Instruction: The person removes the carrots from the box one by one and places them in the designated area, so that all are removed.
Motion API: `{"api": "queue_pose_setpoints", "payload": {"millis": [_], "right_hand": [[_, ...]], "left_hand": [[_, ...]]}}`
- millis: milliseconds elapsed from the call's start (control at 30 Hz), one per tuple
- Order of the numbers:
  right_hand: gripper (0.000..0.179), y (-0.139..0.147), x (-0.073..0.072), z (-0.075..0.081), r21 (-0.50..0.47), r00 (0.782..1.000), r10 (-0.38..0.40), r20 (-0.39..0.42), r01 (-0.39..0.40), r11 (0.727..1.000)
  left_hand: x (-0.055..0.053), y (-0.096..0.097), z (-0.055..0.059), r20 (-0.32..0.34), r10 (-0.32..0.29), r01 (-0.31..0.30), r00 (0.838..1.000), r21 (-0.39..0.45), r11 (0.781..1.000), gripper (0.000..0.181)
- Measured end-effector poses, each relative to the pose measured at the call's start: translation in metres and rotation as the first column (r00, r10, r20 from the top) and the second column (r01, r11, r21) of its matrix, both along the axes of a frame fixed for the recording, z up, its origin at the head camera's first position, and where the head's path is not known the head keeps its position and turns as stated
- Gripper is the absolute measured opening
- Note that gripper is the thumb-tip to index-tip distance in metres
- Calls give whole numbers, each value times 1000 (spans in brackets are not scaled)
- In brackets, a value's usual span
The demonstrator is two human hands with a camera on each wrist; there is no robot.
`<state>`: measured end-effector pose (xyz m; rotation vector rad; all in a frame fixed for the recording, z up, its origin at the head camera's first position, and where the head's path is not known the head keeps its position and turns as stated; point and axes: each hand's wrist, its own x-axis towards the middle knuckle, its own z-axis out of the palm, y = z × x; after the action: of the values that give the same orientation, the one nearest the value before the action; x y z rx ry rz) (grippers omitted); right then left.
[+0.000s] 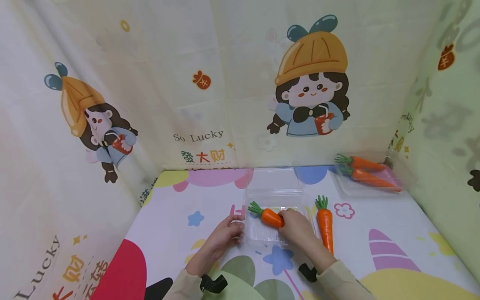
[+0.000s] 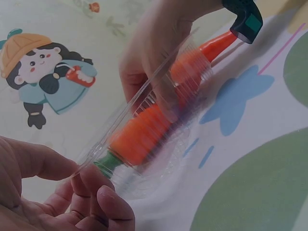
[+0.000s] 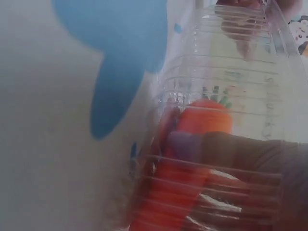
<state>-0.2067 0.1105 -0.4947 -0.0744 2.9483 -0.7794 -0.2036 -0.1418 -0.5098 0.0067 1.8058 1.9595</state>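
Observation:
An orange toy carrot (image 1: 271,218) with a green top lies inside a clear plastic box (image 1: 262,235), its top toward the box's left side. My right hand (image 1: 298,227) reaches into the box and grips the carrot's body; in the right wrist view the thumb (image 3: 187,147) presses on it behind the ribbed wall. At the box's left edge is my left hand (image 1: 225,235). Its thumb and forefinger pinch the rim in the left wrist view, close to the carrot's green top (image 2: 108,162). The box's lid (image 1: 275,179) is folded back, away from me.
Another toy carrot (image 1: 325,227) lies just right of the box, partly behind my right forearm. At the back right, a second clear box (image 1: 348,189) holds two carrots (image 1: 375,179). Printed cloth walls (image 1: 240,104) rise behind and on both sides of the table.

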Motion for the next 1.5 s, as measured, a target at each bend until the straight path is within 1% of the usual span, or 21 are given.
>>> {"api": "queue_pose_setpoints", "payload": {"millis": [300,500,600,700,800,1167,1500], "right_hand": [[40,3,1,-1,-23,1000,6,-15,-7,1000],[40,6,4,1,-63,1000,9,-21,-10,998],[41,7,5,2,-66,1000,10,-19,-11,998],[41,6,5,6,-76,1000,7,-6,-8,997],[41,5,5,9,-80,1000,12,-10,-12,997],[38,4,10,23,-58,997,21,-69,-25,998],[48,5,13,40,-53,997,14,-82,-19,998]], "left_hand": [[-1,1,1,0,2,-2,1000,1,1000,41],[0,2,1,16,12,-13,1000,34,999,44],[0,2,1,20,17,-18,1000,44,999,43],[0,2,0,17,19,-20,1000,51,998,42],[0,2,-1,18,23,-24,1000,56,998,40],[2,2,-1,11,16,-17,1000,58,998,43],[2,2,1,18,13,-14,1000,60,998,44]]}}
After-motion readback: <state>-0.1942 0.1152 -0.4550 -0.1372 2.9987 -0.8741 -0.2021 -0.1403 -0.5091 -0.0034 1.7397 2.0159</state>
